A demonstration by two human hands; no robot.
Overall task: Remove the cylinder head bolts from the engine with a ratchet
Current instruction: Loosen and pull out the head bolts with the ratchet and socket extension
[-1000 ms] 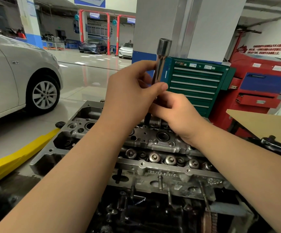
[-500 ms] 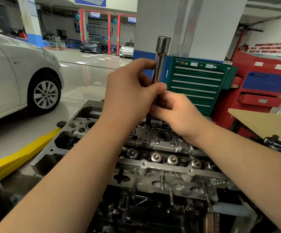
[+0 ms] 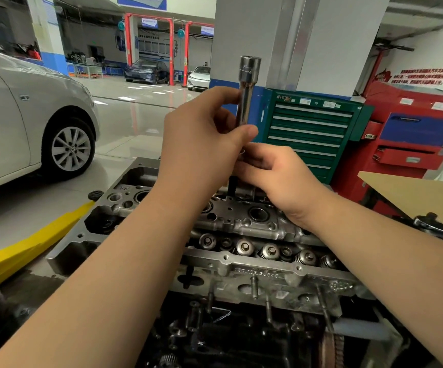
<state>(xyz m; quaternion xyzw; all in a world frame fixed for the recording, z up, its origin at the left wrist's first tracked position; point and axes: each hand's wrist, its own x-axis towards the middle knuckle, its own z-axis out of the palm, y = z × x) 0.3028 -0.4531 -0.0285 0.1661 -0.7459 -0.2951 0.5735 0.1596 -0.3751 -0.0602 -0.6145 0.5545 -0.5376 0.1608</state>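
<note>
Both hands are up over the engine (image 3: 241, 224): the left hand (image 3: 204, 144) grips the upright socket (image 3: 246, 94) by its shaft, while the right hand (image 3: 276, 173) curls around the black bolt (image 3: 232, 185) hanging below it, just above the head.

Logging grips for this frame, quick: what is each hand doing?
Left hand: grips the long socket.
Right hand: fingers curled at the socket's lower end; what they hold is hidden.
</note>
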